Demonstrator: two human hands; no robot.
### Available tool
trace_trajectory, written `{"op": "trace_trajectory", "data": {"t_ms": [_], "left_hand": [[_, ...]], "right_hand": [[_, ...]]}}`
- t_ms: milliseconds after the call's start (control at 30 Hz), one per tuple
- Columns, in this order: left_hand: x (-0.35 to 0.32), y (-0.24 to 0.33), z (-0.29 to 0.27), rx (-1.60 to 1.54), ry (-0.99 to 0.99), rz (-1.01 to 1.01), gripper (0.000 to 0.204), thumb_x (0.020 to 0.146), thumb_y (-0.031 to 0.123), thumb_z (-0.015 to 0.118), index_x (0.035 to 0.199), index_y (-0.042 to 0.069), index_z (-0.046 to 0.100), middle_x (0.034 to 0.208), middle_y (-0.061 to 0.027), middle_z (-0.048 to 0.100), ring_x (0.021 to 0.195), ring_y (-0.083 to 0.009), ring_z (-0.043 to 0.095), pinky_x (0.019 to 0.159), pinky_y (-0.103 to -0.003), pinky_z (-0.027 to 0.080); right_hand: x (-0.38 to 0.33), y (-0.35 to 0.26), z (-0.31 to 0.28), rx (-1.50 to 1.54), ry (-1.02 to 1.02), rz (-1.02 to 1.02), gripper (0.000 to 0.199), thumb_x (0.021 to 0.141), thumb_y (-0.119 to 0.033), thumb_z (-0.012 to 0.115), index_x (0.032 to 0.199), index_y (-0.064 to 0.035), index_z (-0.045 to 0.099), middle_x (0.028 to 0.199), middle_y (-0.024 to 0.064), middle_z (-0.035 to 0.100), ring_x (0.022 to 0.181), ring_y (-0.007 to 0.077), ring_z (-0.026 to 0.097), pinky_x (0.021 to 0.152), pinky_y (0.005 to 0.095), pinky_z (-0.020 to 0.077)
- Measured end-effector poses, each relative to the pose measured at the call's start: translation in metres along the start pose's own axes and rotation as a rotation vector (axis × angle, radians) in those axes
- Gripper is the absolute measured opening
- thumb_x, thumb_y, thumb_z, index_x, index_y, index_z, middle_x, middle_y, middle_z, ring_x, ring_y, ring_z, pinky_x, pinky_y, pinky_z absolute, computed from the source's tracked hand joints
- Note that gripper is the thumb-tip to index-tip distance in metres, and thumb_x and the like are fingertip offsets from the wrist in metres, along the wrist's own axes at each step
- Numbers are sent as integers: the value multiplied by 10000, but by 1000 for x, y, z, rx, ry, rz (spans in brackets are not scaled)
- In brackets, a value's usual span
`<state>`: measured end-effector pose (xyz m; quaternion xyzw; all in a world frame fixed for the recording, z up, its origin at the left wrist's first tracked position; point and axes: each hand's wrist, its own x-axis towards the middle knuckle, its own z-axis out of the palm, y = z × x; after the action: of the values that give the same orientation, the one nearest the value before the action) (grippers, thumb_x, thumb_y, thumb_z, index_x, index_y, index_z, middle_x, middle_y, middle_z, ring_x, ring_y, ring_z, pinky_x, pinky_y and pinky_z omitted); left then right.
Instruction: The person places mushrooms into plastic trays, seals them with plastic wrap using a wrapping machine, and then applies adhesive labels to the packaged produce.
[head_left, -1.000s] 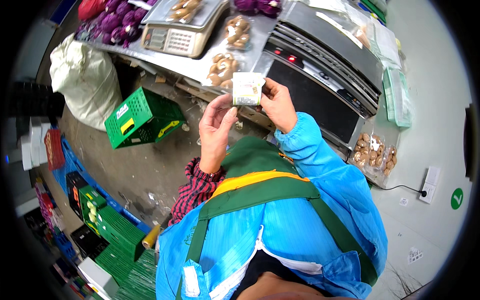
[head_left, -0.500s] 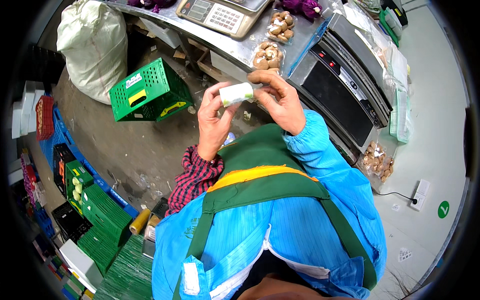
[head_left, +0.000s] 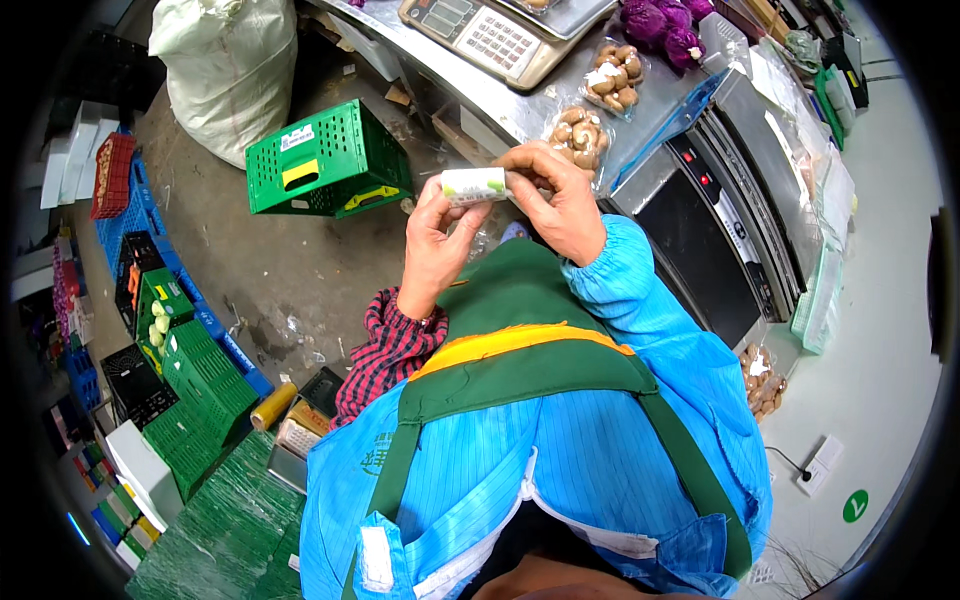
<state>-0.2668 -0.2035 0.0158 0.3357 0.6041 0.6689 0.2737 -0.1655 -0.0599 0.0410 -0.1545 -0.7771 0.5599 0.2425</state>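
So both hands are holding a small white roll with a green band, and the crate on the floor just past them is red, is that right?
Not quite. The head view shows both the left hand and the right hand holding the small white roll with a green band, but the crate on the floor past them is green, not red.

Single view, head-worn fisheye, left unit of a side-by-side pair. It looks steeply down from above the person's own chest; blue jacket and green apron (head_left: pixel 520 330) fill the lower centre, very near the lens. Both forearms enter from below and meet at mid-frame: left hand (head_left: pixel 437 243) and right hand (head_left: pixel 560 200) sit close under the camera. Beyond them, toward the top edge, the steel bench (head_left: pixel 500 110) runs diagonally with strong barrel bending. Floor (head_left: pixel 270 270) drops away at left, farther off. A black circular vignette rings the frame. No second view is available for overlap.
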Motion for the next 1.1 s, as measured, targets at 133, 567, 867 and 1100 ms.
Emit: {"op": "trace_trajectory", "data": {"t_ms": [133,567,867,1100], "left_hand": [[27,-2,16,124,-10,12,228,886,21,627,1108,-27,620,1087,-41,545,941,-109,596,803,-224,483],[86,-11,73,-121,-74,-291,248,953,198,577,1064,-11,652,937,-37,620,852,-91,583,745,-236,479],[128,-15,62,-643,-305,-578,286,968,217,531,1143,-1,590,1005,-80,659,849,-127,617,831,-336,527],[142,-15,41,-649,-309,-669,288,998,233,472,1117,-8,575,902,-145,686,704,-155,644,720,-327,561]], "right_hand": [[18,8,-26,311,20,120,194,876,14,573,1065,35,610,1022,74,580,872,134,578,753,255,472],[42,46,-99,169,79,146,283,795,-34,694,1071,-12,632,899,57,609,705,111,595,645,236,486],[62,65,-105,122,167,77,265,815,-107,687,1049,-6,617,939,85,604,694,144,603,599,265,488],[91,78,-92,-5,17,218,197,854,-200,656,895,-10,630,711,83,641,603,125,581,563,283,465]]}}
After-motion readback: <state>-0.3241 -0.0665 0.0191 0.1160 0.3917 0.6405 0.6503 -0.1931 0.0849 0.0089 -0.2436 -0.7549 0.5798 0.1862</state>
